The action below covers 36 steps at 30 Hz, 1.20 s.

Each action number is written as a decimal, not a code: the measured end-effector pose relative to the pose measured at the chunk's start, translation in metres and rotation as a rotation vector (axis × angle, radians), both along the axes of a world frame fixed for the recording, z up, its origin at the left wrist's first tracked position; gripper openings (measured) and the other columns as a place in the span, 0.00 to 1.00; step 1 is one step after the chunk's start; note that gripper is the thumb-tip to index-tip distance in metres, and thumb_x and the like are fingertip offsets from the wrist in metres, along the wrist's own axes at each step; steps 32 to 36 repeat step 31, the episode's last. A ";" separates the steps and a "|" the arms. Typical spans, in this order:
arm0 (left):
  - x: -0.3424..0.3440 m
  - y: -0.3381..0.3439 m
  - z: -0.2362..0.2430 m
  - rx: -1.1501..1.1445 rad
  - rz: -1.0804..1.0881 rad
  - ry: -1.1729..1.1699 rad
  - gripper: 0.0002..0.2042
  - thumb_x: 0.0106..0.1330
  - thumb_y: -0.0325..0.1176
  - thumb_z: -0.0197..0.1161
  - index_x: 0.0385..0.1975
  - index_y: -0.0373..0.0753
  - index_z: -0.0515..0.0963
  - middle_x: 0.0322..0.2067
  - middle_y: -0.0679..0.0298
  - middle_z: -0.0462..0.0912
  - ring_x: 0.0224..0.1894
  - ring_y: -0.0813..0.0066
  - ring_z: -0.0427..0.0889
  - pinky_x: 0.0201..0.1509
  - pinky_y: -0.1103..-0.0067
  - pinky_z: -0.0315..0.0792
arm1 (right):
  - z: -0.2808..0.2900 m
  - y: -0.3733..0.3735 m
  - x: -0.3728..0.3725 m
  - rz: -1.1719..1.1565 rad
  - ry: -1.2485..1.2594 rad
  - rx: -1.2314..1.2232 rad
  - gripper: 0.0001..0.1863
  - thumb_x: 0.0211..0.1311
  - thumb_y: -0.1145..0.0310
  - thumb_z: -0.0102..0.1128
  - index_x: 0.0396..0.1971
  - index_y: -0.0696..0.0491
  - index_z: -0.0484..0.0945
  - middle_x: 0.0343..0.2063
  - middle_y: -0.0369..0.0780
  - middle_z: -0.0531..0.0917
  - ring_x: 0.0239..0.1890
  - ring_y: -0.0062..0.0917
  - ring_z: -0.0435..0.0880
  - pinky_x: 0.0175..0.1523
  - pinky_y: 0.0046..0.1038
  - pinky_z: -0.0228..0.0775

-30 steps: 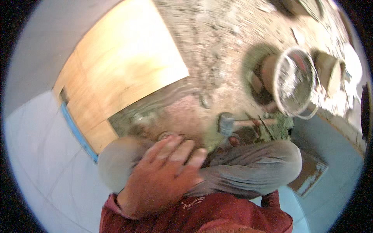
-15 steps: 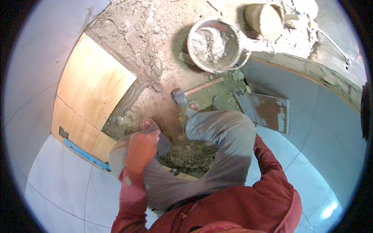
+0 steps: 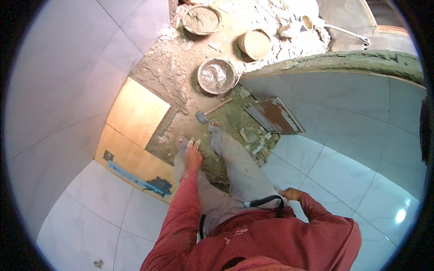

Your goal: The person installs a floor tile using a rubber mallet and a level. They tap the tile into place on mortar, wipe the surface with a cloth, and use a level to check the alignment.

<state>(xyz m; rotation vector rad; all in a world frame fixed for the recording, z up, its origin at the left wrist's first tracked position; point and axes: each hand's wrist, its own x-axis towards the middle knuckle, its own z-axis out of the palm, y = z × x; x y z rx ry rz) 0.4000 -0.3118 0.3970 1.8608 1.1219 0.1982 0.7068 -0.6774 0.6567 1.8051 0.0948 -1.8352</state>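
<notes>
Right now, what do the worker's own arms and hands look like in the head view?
Both arms wear long, loose red sleeves, dusty and creased, reaching to the wrists. The left hand is bare, with no glove, ring or watch visible. The right hand is also bare, though only partly in view at its cuff. No markings show on the sleeves themselves.

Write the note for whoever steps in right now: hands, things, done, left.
Left hand: empty, resting on the left knee. Right hand: at the hip, mostly hidden; grip cannot be told.
Hammer lies on the rubble patch ahead of the feet; mortar pan just beyond it; loose brown tile to its right; blue level on the wooden boards.
Done: white tiles laid around the patch.
Left: the patch remains untiled.
</notes>
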 end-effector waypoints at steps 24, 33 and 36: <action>-0.353 -0.108 0.221 -0.255 0.102 0.165 0.21 0.69 0.35 0.58 0.61 0.41 0.80 0.34 0.58 0.86 0.32 0.71 0.83 0.36 0.71 0.78 | 0.113 0.064 -0.019 -0.199 -0.290 0.735 0.13 0.70 0.61 0.59 0.36 0.56 0.82 0.32 0.42 0.86 0.30 0.25 0.82 0.35 0.34 0.73; -0.348 -0.073 0.214 -0.327 0.083 0.390 0.24 0.65 0.41 0.55 0.60 0.42 0.81 0.55 0.45 0.84 0.62 0.67 0.82 0.69 0.71 0.70 | 0.129 0.047 -0.036 -0.380 -0.341 0.509 0.25 0.67 0.66 0.69 0.57 0.67 0.77 0.34 0.49 0.87 0.26 0.30 0.83 0.30 0.35 0.75; -0.348 -0.073 0.214 -0.327 0.083 0.390 0.24 0.65 0.41 0.55 0.60 0.42 0.81 0.55 0.45 0.84 0.62 0.67 0.82 0.69 0.71 0.70 | 0.129 0.047 -0.036 -0.380 -0.341 0.509 0.25 0.67 0.66 0.69 0.57 0.67 0.77 0.34 0.49 0.87 0.26 0.30 0.83 0.30 0.35 0.75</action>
